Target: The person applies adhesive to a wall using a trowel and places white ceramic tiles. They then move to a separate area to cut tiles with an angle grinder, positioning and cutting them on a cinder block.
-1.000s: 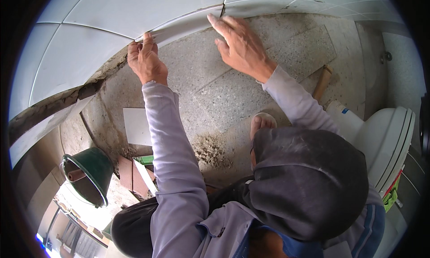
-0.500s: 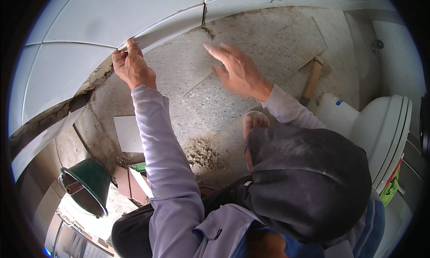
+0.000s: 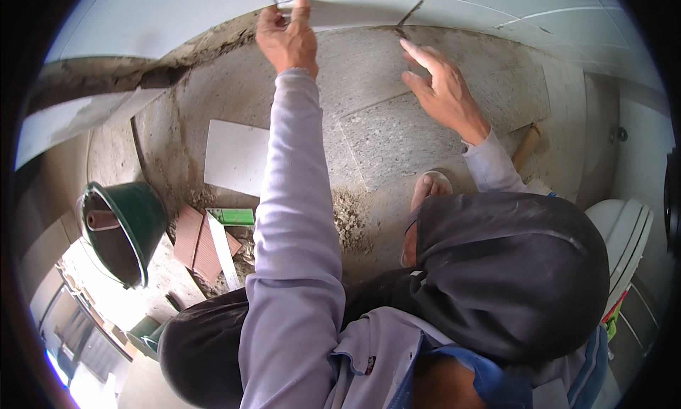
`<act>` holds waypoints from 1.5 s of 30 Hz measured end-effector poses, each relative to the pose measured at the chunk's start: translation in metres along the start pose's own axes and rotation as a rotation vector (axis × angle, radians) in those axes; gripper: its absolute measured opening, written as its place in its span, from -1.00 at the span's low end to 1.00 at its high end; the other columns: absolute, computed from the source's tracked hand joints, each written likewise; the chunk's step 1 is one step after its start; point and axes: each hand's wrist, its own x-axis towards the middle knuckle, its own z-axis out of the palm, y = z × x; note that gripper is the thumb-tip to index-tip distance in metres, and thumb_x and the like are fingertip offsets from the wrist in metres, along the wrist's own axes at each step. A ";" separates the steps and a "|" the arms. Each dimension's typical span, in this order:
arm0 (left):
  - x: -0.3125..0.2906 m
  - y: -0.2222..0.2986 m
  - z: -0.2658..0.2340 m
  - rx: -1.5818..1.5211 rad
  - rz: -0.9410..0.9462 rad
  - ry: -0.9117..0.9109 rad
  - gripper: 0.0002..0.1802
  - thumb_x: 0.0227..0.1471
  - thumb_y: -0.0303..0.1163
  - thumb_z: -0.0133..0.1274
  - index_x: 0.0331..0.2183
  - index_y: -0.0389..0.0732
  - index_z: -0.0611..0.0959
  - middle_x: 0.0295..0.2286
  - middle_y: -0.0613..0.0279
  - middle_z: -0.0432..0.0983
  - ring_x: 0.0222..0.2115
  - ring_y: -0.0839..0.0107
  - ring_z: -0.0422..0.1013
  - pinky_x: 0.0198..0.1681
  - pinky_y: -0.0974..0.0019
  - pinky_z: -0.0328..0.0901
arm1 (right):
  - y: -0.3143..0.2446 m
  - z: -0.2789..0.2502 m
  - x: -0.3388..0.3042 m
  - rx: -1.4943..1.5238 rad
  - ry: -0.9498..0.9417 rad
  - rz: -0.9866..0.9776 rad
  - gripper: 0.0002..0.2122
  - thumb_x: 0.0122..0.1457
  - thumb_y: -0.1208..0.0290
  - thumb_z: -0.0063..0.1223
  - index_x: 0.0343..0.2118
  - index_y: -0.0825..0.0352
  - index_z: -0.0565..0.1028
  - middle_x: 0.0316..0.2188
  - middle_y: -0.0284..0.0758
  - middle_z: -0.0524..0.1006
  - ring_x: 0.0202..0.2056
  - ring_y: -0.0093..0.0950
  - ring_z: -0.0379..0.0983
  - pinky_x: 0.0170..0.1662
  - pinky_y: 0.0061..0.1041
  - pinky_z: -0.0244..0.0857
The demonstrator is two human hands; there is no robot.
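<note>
A narrow white tile strip point(image 3: 362, 10) runs along the foot of the tiled wall. My left hand point(image 3: 289, 43) is closed at the strip's left end, thumb and fingers pinching its edge. My right hand point(image 3: 447, 90) hovers over the grey floor near the strip's right end, fingers stretched and apart, with nothing in it. The index fingertip comes close to the dark joint point(image 3: 411, 13) beside the strip. Left of my left hand, the wall base shows a rough exposed gap point(image 3: 213, 40).
A loose white tile point(image 3: 233, 157) lies left of my left forearm. Nearby are a green-handled square point(image 3: 234, 216), brown tile pieces point(image 3: 191, 242) and a tipped green bucket point(image 3: 150, 210). Rubble point(image 3: 351, 224) lies before my foot. A wooden handle point(image 3: 526, 146) and a toilet point(image 3: 616, 228) are at right.
The view has shifted, so the scene sits differently in it. My left hand stays at the strip's left end. My right hand has moved slightly nearer the wall, still open.
</note>
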 end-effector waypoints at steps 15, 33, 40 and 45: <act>0.002 0.003 -0.005 -0.084 -0.078 -0.031 -0.74 -0.04 -0.37 0.33 -0.42 -0.29 0.57 -0.54 0.38 0.41 -0.52 0.57 0.27 -0.43 0.44 0.21 | -0.035 0.005 -0.034 0.063 -0.226 0.265 -0.57 0.20 0.45 0.07 0.14 0.38 0.39 -0.04 -0.08 0.52 0.00 -0.19 0.46 -0.01 -0.33 0.37; 0.016 -0.013 -0.015 -0.045 -0.039 -0.060 -0.76 0.00 -0.31 0.30 -0.44 -0.27 0.62 -0.58 0.38 0.40 -0.55 0.57 0.25 -0.47 0.41 0.20 | -0.018 0.011 -0.054 0.072 -0.349 0.150 -0.58 0.22 0.35 0.03 0.12 0.38 0.40 -0.06 -0.09 0.51 -0.02 -0.17 0.45 0.09 -0.29 0.31; 0.007 -0.001 -0.001 -0.048 -0.123 -0.027 -0.79 0.09 -0.37 0.23 -0.38 -0.27 0.55 -0.48 0.35 0.40 -0.43 0.53 0.31 -0.35 0.42 0.22 | -0.008 0.001 -0.083 0.090 -0.291 0.120 -0.56 0.24 0.30 0.02 0.15 0.35 0.38 -0.09 -0.10 0.51 -0.04 -0.16 0.44 0.06 -0.28 0.30; 0.017 -0.008 -0.006 -0.132 -0.093 -0.009 -0.78 0.07 -0.37 0.25 -0.43 -0.23 0.53 -0.51 0.35 0.43 -0.49 0.53 0.29 -0.39 0.42 0.20 | 0.000 -0.005 -0.088 0.105 -0.232 0.085 -0.58 0.22 0.35 0.04 0.12 0.38 0.39 -0.08 -0.04 0.50 -0.04 -0.13 0.44 0.06 -0.24 0.31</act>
